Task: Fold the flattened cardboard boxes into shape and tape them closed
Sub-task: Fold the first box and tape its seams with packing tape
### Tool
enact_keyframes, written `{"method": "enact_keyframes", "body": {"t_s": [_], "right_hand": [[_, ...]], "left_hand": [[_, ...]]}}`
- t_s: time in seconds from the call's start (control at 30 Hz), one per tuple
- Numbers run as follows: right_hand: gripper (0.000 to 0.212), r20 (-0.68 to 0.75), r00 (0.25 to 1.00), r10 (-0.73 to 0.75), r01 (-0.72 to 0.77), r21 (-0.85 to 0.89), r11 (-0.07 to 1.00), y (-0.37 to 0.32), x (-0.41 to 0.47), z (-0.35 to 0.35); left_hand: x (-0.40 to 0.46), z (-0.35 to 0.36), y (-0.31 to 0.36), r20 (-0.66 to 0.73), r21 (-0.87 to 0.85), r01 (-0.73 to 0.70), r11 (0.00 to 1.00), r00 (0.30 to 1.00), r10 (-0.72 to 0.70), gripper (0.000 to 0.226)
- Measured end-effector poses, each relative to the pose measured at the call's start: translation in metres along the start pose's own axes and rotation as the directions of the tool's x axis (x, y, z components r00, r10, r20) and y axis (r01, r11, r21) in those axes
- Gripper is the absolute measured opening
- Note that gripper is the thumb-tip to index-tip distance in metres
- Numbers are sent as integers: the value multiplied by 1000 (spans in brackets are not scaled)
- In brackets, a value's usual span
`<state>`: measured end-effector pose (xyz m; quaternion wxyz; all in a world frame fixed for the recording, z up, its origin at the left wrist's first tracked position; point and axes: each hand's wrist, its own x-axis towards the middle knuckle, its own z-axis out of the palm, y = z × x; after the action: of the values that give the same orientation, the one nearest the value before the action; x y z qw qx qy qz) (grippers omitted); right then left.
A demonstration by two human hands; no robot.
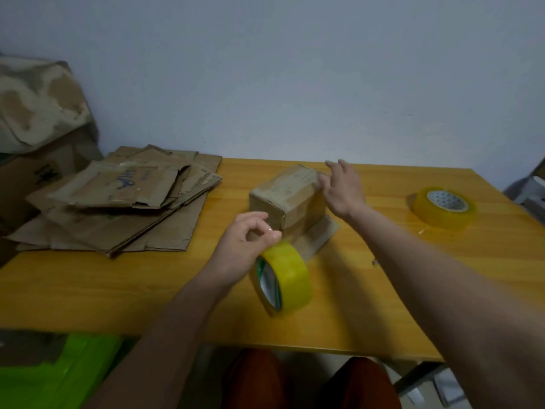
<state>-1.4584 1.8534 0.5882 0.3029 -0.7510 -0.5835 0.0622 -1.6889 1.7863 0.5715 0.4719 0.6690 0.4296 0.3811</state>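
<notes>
Left hand (247, 231) pinches tape from the roll (283, 278); right hand (342, 190), fingers spread, touches the box (283, 196) (flattened cardboard (118, 202) at nine o'clock, spare roll (442, 206) at three).

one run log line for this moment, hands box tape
left hand: pinching tape end off tape roll | right hand: on folded box | flat cardboard stack: waiting, left | spare roll: right

left hand (246, 231) pinching tape, right hand (343, 188) on box (284, 199)
</notes>
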Motion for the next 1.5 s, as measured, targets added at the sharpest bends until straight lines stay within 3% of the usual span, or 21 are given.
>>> {"method": "enact_keyframes", "body": {"t_s": [0.1,0.17,0.37,0.53,0.57,0.67,0.73,0.8,0.9,1.0,1.13,1.2,1.3,1.5], "right_hand": [[49,216,976,43,-65,95,993,7,13,3],[45,235,971,51,-77,102,992,7,11,5],[11,49,995,87,-86,-26,996,4,-28,4],[19,-206,978,41,-46,-20,999,-9,-43,-5],[28,-191,981,35,-38,-9,999,-8,-39,-8],[58,73,995,-67,59,103,993,-7,-30,-13],[64,274,951,-144,84,221,972,-5,-29,-12],[70,451,879,-153,18,289,957,-1,-30,-12],[91,548,822,-151,72,164,984,7,-34,-15],[98,424,890,-165,180,4,984,7,-48,-11],[94,150,985,-80,89,-50,995,3,-76,0],[77,48,998,-41,46,-101,994,0,-84,4],[55,12,999,-38,39,-127,991,-6,-89,7],[44,28,995,-91,93,-106,990,-6,-97,-8]], "left_hand": [[-1,18,-1,43,0,7,1000,999,-7,15],[-1,27,-1,30,17,6,1000,1000,-7,14],[12,22,-5,-159,32,56,998,986,-50,11],[16,17,-6,-289,79,63,995,957,-38,15],[14,17,-7,-293,60,48,997,956,-29,15],[8,16,-7,-267,57,1,998,963,15,14],[4,13,-6,-222,81,-33,996,974,50,15],[-1,8,-5,-166,89,-42,995,984,57,11],[-8,5,-6,-95,20,-33,999,995,35,13],[-13,10,-3,-120,-48,-68,996,991,62,17],[-13,14,5,-116,10,-140,990,983,141,22],[-12,13,9,-106,-15,-168,986,981,165,24],[-11,13,18,-111,-25,-208,978,973,204,22],[-16,20,28,-199,5,-254,967,948,249,22]]}}
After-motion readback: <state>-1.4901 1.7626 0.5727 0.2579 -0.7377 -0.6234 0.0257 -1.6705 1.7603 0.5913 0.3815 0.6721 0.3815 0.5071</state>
